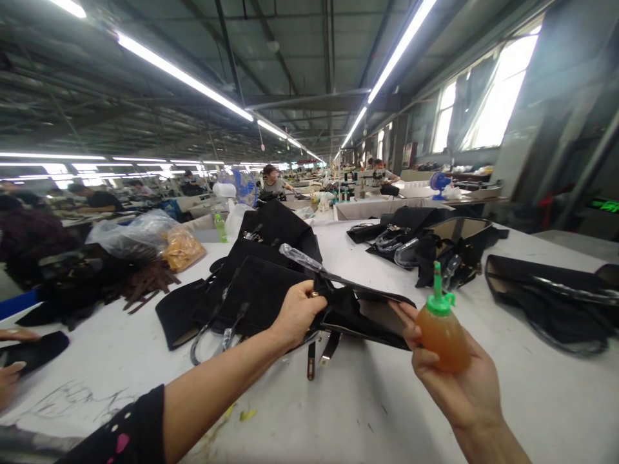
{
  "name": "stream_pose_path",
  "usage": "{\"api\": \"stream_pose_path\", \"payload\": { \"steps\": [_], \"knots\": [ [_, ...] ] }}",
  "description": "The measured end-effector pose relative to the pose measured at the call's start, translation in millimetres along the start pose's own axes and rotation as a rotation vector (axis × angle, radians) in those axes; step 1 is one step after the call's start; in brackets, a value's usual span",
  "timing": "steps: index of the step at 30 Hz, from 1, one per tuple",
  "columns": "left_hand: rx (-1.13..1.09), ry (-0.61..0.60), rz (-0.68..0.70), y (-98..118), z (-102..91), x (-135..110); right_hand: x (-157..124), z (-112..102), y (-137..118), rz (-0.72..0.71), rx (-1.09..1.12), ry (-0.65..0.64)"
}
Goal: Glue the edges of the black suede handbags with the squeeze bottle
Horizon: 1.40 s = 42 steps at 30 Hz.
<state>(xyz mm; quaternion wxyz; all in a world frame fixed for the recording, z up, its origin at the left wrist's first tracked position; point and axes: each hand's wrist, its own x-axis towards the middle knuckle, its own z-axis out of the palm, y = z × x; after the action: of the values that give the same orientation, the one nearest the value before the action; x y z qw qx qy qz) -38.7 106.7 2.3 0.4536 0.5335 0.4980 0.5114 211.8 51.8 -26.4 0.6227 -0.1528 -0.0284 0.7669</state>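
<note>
A black handbag (367,316) lies on its side in front of me, its opening turned to the right and its beige lining partly showing. My left hand (300,312) is closed on the bag's edge at the near left, thumb and fingers pinching the black material. In my right hand (459,374) sits a squeeze bottle (443,335) of amber liquid with a green nozzle cap, upright. Fingertips of that hand also touch the rim of the bag's opening. Straps with metal fittings (312,364) hang below the bag.
More black bags (271,251) are piled behind at left, others (416,238) at back right and far right. Brown strips (147,283) and a bag of yellow pieces (182,248) lie left on the white table (348,412). Another person's hands (12,367) hold black material at the left edge.
</note>
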Motion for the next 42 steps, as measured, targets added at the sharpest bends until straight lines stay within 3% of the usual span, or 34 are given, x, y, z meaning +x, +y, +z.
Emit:
{"api": "stream_pose_path", "payload": {
  "steps": [6,14,18,24,31,37,42],
  "knots": [
    [-0.003,0.238,0.088,-18.2,-5.8,22.7,4.7,5.0,12.1,0.009,-0.064,-0.082],
    [0.108,0.173,0.093,-11.3,-6.6,22.9,6.2,11.1,12.8,0.037,-0.167,-0.068],
    [0.2,0.194,0.094,-6.1,-1.1,26.4,-8.0,-0.8,10.9,0.072,-0.355,0.012],
    [0.365,0.164,0.108,1.2,10.0,29.4,-30.0,-4.5,8.2,0.133,-0.516,-0.048],
    [0.487,-0.004,0.065,9.6,21.8,26.2,-26.4,-1.0,17.5,0.227,-0.564,0.007],
    [0.52,-0.294,0.065,19.2,27.1,12.2,-20.2,-4.1,25.8,0.128,-0.292,-0.127],
    [0.542,-0.464,0.079,30.5,24.3,0.9,-14.5,4.2,30.7,0.123,-0.223,-0.187]
  ]
}}
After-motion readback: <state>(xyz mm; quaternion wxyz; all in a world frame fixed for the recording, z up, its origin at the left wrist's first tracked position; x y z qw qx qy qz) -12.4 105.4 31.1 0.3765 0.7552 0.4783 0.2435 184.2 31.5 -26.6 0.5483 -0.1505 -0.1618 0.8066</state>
